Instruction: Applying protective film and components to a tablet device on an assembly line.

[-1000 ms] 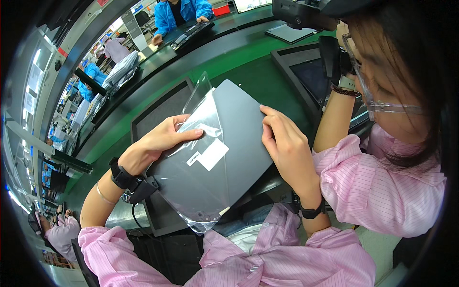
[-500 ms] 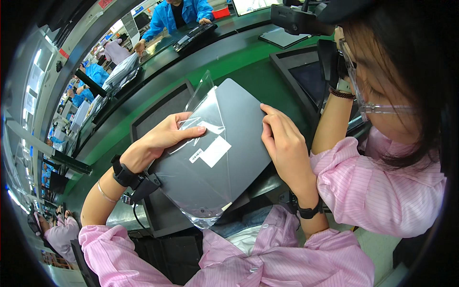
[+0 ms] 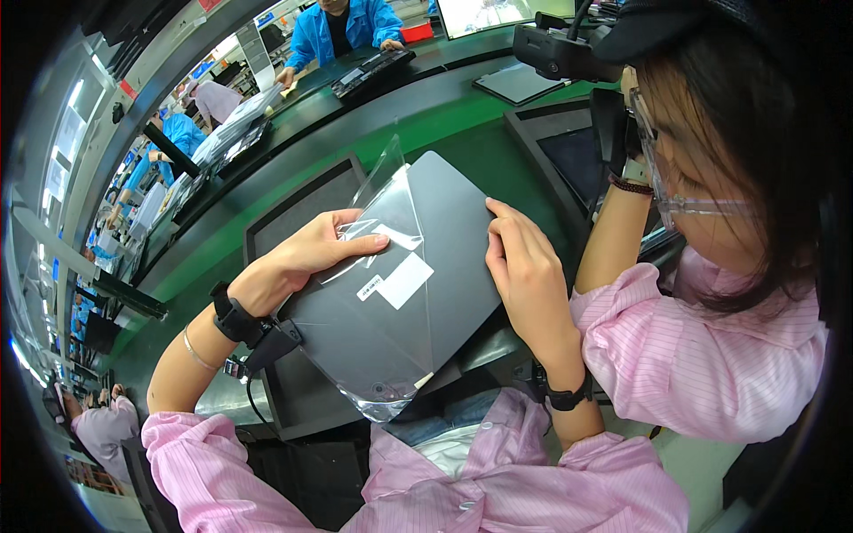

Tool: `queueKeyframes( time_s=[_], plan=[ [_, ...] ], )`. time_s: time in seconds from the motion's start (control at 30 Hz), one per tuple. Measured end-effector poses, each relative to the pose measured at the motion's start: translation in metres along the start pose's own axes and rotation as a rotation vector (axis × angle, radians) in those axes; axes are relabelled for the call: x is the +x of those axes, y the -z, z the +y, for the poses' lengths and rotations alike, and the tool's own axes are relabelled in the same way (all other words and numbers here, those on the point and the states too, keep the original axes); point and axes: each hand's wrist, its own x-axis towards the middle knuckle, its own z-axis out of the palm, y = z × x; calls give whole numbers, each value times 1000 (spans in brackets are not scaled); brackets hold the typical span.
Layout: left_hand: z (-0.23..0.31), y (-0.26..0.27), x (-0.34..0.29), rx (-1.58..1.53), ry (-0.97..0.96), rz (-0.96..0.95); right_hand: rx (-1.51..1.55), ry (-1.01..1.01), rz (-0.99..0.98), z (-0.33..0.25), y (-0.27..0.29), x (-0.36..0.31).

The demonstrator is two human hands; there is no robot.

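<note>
A flat grey tablet-like panel [image 3: 462, 258] is held tilted in front of me, rounded at its corners. Clear plastic film [image 3: 391, 178] covers its left part, with loose folds at the top and the bottom corner. A white label [image 3: 409, 281] and a small barcode sticker [image 3: 370, 287] show on that side. My left hand [image 3: 333, 244] is closed on the panel's left edge, thumb pressed on the film and fingers hidden underneath. At the right edge, my right hand [image 3: 529, 262] grips the panel with bent fingers; its fingertips are partly hidden.
A dark tray [image 3: 253, 233] lies under the panel on the green bench [image 3: 444, 124]. Another tray [image 3: 524, 133] holding a dark-screened device stands at the right, close to a co-worker's arm [image 3: 613, 222]. A person in blue [image 3: 311, 40] works across the bench.
Both hands keep their hold on the panel, with hardly any movement. The whole view has shifted slightly, and the person across the bench appears a little farther right.
</note>
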Motion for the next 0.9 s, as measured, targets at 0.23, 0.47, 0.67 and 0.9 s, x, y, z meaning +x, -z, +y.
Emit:
queueKeyframes(
  time_s=[0.23, 0.47, 0.67, 0.9],
  plan=[
    [-2, -3, 1, -17, 5, -14, -2, -9, 8, 0, 1, -5],
    [-8, -1, -2, 17, 4, 26, -22, 48, 53, 0, -6, -6],
    [-11, -3, -4, 27, 5, 27, -16, 38, 40, -3, -6, -11],
    [-26, 0, -5, 40, 7, 51, 15, 10, -22, -5, -10, -17]
  ],
)
